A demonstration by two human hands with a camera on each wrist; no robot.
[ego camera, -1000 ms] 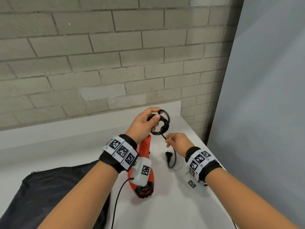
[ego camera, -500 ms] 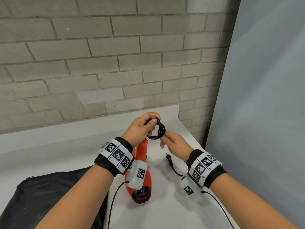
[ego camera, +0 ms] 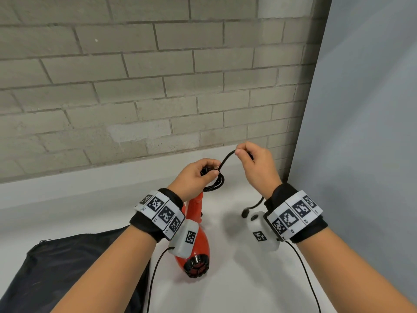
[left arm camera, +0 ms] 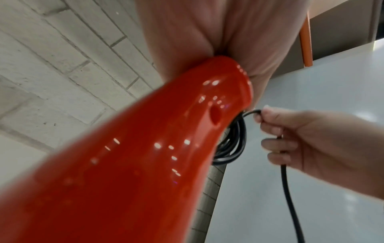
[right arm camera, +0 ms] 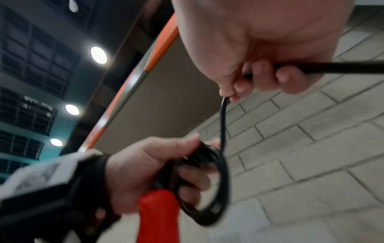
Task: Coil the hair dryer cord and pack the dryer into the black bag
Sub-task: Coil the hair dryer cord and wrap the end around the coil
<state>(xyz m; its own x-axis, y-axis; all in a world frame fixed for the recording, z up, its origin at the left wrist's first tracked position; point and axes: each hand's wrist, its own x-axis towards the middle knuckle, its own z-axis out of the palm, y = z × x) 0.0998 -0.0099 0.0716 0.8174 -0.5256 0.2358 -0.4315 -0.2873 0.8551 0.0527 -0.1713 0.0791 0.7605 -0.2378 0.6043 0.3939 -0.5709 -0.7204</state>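
Observation:
A red hair dryer [ego camera: 195, 245] hangs nozzle-down over the white table, its handle [right arm camera: 159, 213] up near my left hand [ego camera: 198, 177]. That hand grips a small coil of black cord [ego camera: 215, 184] at the handle's end; the coil [right arm camera: 209, 184] also shows in the right wrist view. My right hand [ego camera: 255, 163] is raised to the right and pinches the loose cord [ego camera: 226, 158] between thumb and fingers. The rest of the cord runs down through this hand to the plug [ego camera: 246, 212] near the table. The black bag [ego camera: 67, 267] lies flat at lower left.
A grey brick wall [ego camera: 135, 86] stands behind the white table [ego camera: 237, 279]. A pale partition [ego camera: 361, 132] closes off the right side. Thin black cables [ego camera: 306, 274] trail from the wrist cameras across the table.
My right hand has risen up and to the right, pulling a length of cord away from the coil. The plug has lifted off the table. The left hand keeps its hold.

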